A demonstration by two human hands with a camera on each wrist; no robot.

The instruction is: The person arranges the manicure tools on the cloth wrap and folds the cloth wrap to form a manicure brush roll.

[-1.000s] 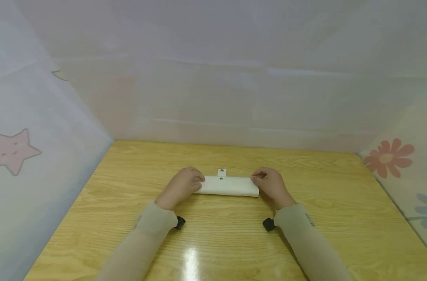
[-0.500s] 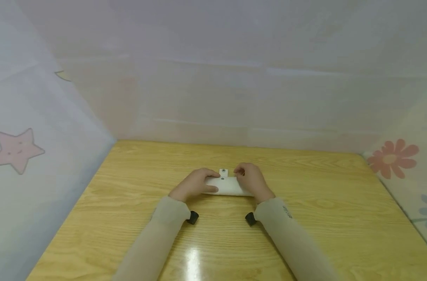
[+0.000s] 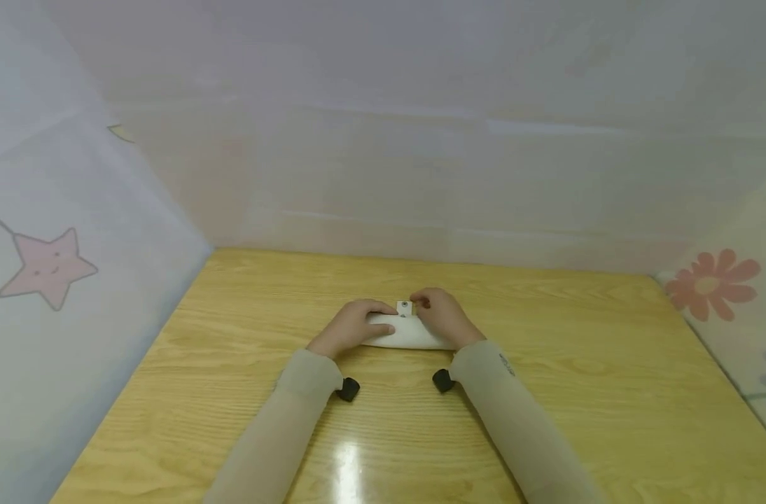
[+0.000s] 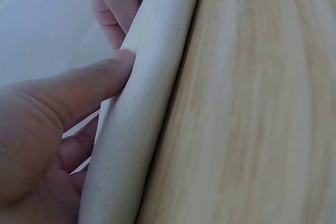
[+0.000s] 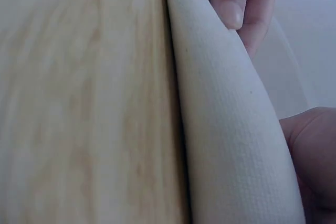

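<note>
A long white rolled case point(image 3: 408, 334) lies across the table, with a ribbed surface visible in the left wrist view. A small white tab point(image 3: 405, 305) with a metal snap stands out from its far edge. My left hand point(image 3: 351, 325) grips the case left of the tab, thumb point(image 4: 118, 69) pressing the near side and fingers behind. My right hand point(image 3: 442, 315) lies over the right part of the case, its fingers bent and the fingertips right at the tab's right edge. I cannot tell whether they pinch the tab. The second snap is partly visible below the tab.
The wood-grain table point(image 3: 578, 392) stretches out around the case. Pale fabric hangs behind it and at both sides, printed with a pink star point(image 3: 49, 269) at left and a red flower point(image 3: 713, 283) at right. A black device point(image 3: 348, 389) sits at the left wrist.
Both hands have come inward along the case from its two ends toward the tab. The right fingertips have moved on to the tab's edge. The case has barely shifted.
</note>
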